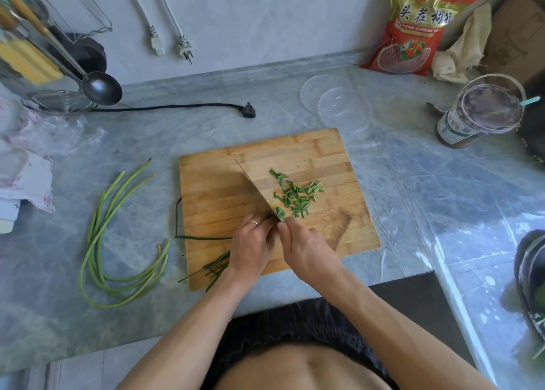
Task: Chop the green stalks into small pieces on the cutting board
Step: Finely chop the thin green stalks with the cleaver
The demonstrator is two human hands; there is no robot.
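Both my forearms reach in over the wooden cutting board (pixel 295 153) — right hand (pixel 306 248) gripping the cleaver (pixel 256 192), left hand (pixel 250 248) curled over the green stalks (pixel 218 264). Chopped pieces (pixel 298 196) lie right of the blade — whole stalks (pixel 100 242) wait on the counter (pixel 147 142).

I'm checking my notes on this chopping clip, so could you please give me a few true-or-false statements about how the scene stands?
1. The right hand holds the knife. True.
2. The chopped pieces lie left of the blade. False: they lie to its right, on the cutting board.
3. A bunch of uncut stalks lies on the counter left of the board. True.
4. The left hand rests on the counter, away from the board. False: it is over the board, holding down stalks beside the blade.
5. The black plug is in a socket. False: it lies loose on the counter.
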